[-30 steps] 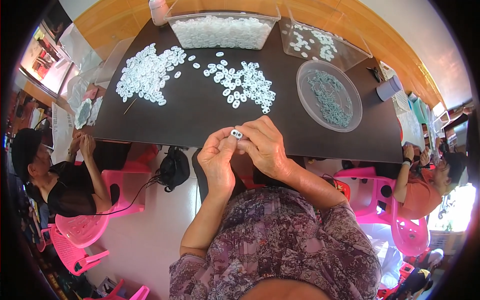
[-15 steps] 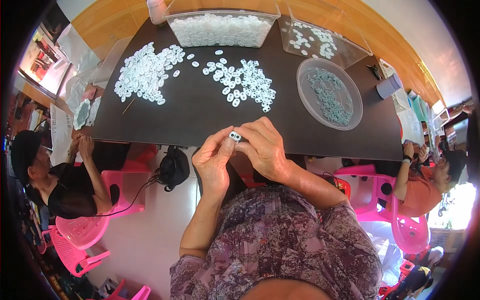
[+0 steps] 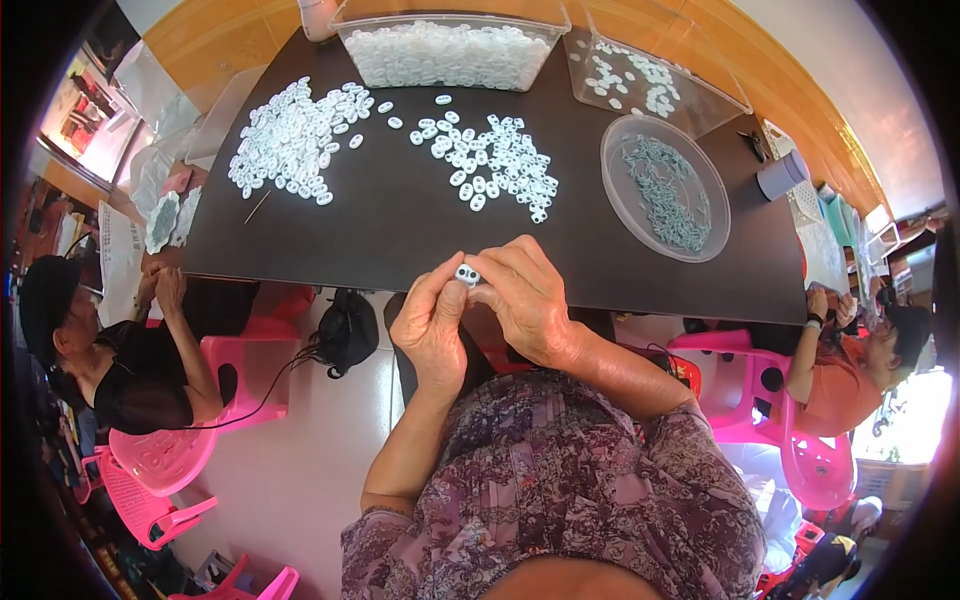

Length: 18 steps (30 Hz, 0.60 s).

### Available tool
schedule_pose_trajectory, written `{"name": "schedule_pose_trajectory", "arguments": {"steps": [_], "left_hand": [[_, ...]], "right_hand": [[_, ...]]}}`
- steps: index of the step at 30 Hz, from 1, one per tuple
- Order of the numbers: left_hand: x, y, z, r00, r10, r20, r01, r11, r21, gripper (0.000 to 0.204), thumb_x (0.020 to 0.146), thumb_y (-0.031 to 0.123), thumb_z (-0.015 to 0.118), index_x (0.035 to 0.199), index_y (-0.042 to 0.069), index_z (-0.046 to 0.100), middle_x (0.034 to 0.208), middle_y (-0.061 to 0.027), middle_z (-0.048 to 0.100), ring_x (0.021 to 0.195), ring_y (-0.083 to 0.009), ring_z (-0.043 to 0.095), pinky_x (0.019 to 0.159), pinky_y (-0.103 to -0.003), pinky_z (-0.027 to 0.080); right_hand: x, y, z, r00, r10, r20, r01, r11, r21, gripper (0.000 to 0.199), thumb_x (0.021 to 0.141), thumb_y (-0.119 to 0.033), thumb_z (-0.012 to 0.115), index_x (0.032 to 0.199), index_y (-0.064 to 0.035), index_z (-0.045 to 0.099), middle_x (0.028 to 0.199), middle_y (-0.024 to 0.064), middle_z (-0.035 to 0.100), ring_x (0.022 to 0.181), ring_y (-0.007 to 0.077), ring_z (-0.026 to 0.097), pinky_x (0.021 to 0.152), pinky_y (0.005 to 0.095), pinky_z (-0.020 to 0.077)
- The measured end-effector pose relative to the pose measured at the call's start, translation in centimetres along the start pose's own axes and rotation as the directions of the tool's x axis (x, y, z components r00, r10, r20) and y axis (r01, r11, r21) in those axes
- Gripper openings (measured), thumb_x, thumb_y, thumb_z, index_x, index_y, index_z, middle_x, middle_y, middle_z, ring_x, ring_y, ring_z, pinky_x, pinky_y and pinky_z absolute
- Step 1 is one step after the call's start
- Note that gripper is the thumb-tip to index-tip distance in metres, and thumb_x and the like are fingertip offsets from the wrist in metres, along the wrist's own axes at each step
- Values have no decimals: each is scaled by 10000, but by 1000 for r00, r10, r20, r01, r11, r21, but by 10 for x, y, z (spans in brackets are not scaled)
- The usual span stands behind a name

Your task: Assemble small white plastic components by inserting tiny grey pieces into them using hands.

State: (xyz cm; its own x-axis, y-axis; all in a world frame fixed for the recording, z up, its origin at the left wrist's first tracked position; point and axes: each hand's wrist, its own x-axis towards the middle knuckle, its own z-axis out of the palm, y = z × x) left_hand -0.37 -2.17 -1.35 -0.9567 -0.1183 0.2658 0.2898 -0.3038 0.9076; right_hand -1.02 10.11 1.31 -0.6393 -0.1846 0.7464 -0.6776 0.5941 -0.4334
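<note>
The left hand (image 3: 430,330) is keeping its grip closed, with thumb and fingers pinching one small white piece (image 3: 467,275) that is showing two dark holes. The right hand (image 3: 525,305) is closing its grip on the piece's 3 o'clock side. The piece is sitting between the hands, by the near edge of the dark table (image 3: 380,220).

From there, a loose bunch of white pieces (image 3: 495,165) is lying toward 12 o'clock. A bigger heap (image 3: 290,145) is resting at 10 o'clock, with a thin stick (image 3: 257,207) lying just beside it. At 2 o'clock a round clear tray (image 3: 625,215) is holding small grey-green bits (image 3: 670,195).

Farther up at 12 o'clock, a clear bin (image 3: 452,20) is holding lots of white pieces. Another clear bin (image 3: 700,115) is standing at 1 o'clock, holding fewer. One person (image 3: 130,365) is sitting at 9 o'clock, and another (image 3: 835,375) is sitting between 3 and 4 o'clock.
</note>
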Motion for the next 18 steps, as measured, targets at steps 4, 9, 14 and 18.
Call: {"name": "schedule_pose_trajectory", "arguments": {"steps": [4,9,14,18], "left_hand": [[0,-3,-2,997,71,-3,-70,996,47,252,880,133,604,1046,-55,626,869,-45,603,721,-90,517,620,-220,446],[-1,-6,-2,992,113,-58,-114,993,-21,254,861,142,628,1011,-63,632,865,-46,603,729,-98,527,640,-223,448],[-3,-5,2,994,60,-92,-70,992,-103,231,866,133,622,990,-62,634,885,-54,609,762,-107,539,683,-228,452],[-3,-7,-1,991,26,-131,-47,986,-162,222,879,120,604,1005,-62,623,907,-58,609,803,-106,542,741,-233,447]], "right_hand": [[-1,0,4,999,-31,-12,31,999,9,393,628,29,685,1001,38,563,879,123,558,748,262,505,604,338,452],[-1,-3,8,998,-42,-37,43,998,40,396,620,35,690,993,43,559,879,127,553,742,264,507,594,340,452],[-6,-2,12,999,-18,-31,20,998,59,383,633,33,691,993,40,559,883,130,556,747,268,510,604,342,456],[-2,-10,12,998,54,-18,-52,996,71,350,662,19,689,991,27,570,898,130,566,768,269,519,631,342,462]]}}
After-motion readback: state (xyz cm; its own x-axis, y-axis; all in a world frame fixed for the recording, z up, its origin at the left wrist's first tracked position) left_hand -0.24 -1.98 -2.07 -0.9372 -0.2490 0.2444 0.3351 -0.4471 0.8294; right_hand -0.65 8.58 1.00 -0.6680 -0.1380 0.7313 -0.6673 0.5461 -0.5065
